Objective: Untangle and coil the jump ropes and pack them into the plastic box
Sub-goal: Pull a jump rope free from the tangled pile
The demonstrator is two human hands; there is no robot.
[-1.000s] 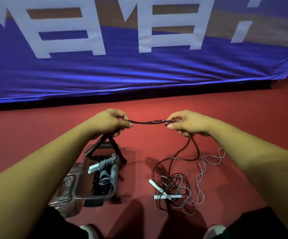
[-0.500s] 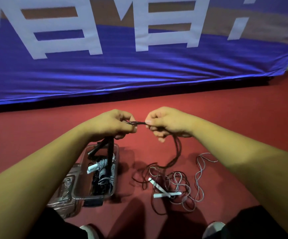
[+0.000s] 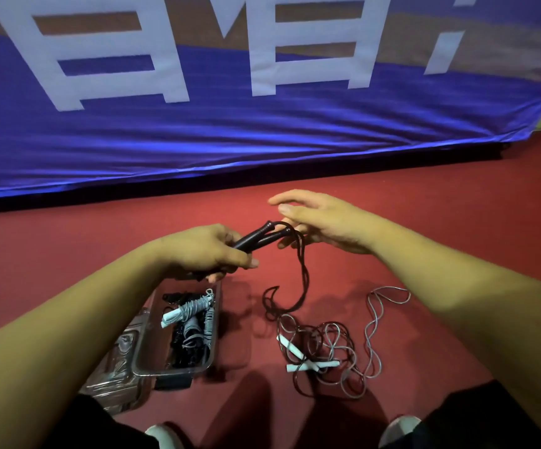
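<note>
Head, left hand (image 3: 209,251) grips black handles (image 3: 255,238), right hand (image 3: 326,222) spread

A red floor (image 3: 424,202) meets a blue banner (image 3: 262,134) with white lettering, dimly lit.

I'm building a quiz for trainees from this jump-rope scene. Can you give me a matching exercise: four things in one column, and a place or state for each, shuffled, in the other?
Things:
1. black handles
2. white handles
3. plastic box
4. right hand

Places or states:
A. lying loose on the red floor
B. open, fingers straight
C. gripped in the left hand
D. holds coiled ropes

Pairs: 1-C, 2-A, 3-D, 4-B
</note>
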